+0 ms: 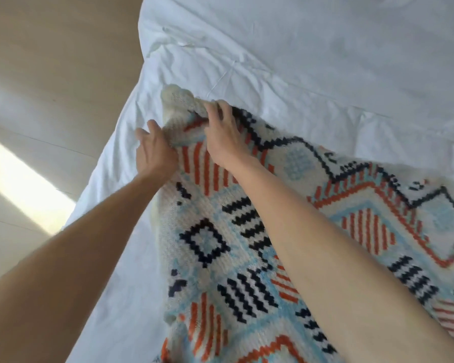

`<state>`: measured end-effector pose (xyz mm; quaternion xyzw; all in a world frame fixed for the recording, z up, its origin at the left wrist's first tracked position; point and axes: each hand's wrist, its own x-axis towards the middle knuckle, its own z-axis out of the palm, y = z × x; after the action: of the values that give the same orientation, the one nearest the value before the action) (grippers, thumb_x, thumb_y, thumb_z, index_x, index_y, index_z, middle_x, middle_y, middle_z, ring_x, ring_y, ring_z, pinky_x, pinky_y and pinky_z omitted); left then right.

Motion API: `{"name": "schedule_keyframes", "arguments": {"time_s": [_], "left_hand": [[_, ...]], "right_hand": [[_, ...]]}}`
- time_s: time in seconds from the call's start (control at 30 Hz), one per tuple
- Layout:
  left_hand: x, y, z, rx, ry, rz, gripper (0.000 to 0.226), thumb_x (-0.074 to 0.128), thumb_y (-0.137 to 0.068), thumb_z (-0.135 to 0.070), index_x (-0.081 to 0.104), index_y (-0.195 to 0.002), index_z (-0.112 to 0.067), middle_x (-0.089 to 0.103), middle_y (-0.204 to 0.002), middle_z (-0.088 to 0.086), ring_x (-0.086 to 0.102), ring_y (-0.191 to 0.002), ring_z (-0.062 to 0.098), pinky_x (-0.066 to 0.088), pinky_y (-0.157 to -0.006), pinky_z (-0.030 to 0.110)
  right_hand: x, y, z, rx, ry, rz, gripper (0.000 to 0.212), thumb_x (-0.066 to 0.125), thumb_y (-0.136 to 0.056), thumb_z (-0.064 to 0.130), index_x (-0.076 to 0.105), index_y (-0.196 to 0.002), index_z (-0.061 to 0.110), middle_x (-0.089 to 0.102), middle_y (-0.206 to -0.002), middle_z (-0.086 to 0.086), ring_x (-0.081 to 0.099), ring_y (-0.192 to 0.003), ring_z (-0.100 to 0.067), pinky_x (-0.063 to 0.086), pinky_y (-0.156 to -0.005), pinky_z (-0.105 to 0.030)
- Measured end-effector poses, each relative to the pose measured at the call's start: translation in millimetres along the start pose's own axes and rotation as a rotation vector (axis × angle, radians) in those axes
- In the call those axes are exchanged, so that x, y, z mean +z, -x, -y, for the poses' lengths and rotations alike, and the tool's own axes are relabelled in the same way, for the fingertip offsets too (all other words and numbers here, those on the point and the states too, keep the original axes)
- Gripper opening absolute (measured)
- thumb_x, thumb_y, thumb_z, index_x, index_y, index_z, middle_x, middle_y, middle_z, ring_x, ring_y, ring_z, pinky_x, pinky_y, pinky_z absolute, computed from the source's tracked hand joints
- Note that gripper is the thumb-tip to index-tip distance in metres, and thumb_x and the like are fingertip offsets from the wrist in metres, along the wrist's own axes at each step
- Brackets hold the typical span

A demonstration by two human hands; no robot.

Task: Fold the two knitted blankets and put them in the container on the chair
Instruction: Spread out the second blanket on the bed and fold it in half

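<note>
A knitted blanket with cream, light blue, orange and navy geometric patterns lies spread across the white bed. Both my arms reach forward to its far corner near the bed's left side. My left hand grips the blanket's left edge just below the corner. My right hand pinches the bunched cream corner from above, its fingers curled into the knit. Only one blanket shows. The container and the chair are out of view.
The white bed sheet is wrinkled and stretches to the top and right. The bed's left edge drops to a beige floor with a bright patch of sunlight.
</note>
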<state>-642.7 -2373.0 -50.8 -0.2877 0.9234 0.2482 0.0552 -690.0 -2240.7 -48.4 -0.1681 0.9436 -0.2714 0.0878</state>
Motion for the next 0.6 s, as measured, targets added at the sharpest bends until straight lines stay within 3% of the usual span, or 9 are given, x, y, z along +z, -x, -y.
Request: {"name": "schedule_keyframes", "arguments": {"time_s": [0.1,0.17,0.27,0.4,0.47,0.6], "left_hand": [[10.7,-10.6,9.5,0.005,-0.008,0.101,0.026,0.042,-0.094,-0.013,0.034,-0.118,-0.009,0.041,-0.105,0.014,0.043,-0.075,0.030,0.029,-0.051,0.037],[20.9,-2.9,20.3,0.002,0.021,0.190,0.036,0.045,-0.095,-0.029,0.033,-0.121,-0.007,0.048,-0.099,0.013,0.049,-0.077,0.029,0.039,-0.056,0.039],[29.2,16.9,36.3,-0.003,0.092,0.233,0.032,0.048,-0.088,-0.028,0.034,-0.110,-0.011,0.052,-0.082,0.008,0.054,-0.066,0.023,0.049,-0.053,0.039],[35.1,30.6,53.3,0.051,0.008,0.316,0.016,0.046,-0.085,-0.011,0.037,-0.098,-0.012,0.051,-0.078,0.008,0.051,-0.062,0.020,0.043,-0.045,0.033],[33.2,25.0,56.4,0.064,-0.008,0.262,0.011,0.043,-0.086,-0.006,0.038,-0.094,-0.011,0.049,-0.082,0.009,0.044,-0.062,0.017,0.033,-0.044,0.030],[28.4,21.3,56.1,-0.003,0.039,0.177,0.018,0.044,-0.082,-0.006,0.033,-0.095,-0.013,0.042,-0.078,0.003,0.041,-0.064,0.019,0.028,-0.044,0.029]], "right_hand": [[13.3,-2.6,-3.1,0.111,0.046,0.138,0.093,0.050,-0.079,-0.014,0.003,-0.148,0.028,-0.011,-0.156,-0.009,0.032,-0.132,-0.031,0.051,-0.089,-0.041],[25.7,8.2,-9.8,0.101,0.208,0.092,0.082,0.054,-0.078,-0.007,0.017,-0.145,0.023,0.003,-0.154,-0.015,0.038,-0.124,-0.031,0.049,-0.091,-0.043],[43.5,30.0,-24.7,0.066,0.313,0.140,0.055,0.058,-0.086,0.013,0.035,-0.135,0.017,0.029,-0.142,-0.018,0.039,-0.122,-0.032,0.042,-0.100,-0.045],[57.7,41.1,-32.5,0.141,0.267,0.323,0.065,0.054,-0.091,0.023,0.020,-0.145,0.019,0.014,-0.152,-0.017,0.026,-0.133,-0.034,0.030,-0.107,-0.045],[59.7,48.1,-26.7,0.140,0.247,0.327,0.064,0.054,-0.091,0.022,0.020,-0.145,0.020,0.009,-0.154,-0.017,0.021,-0.136,-0.036,0.026,-0.110,-0.048],[61.9,99.7,-2.1,-0.013,0.180,0.192,0.049,0.057,-0.087,0.017,0.040,-0.133,0.015,0.030,-0.145,-0.016,0.033,-0.130,-0.031,0.033,-0.106,-0.048]]}}
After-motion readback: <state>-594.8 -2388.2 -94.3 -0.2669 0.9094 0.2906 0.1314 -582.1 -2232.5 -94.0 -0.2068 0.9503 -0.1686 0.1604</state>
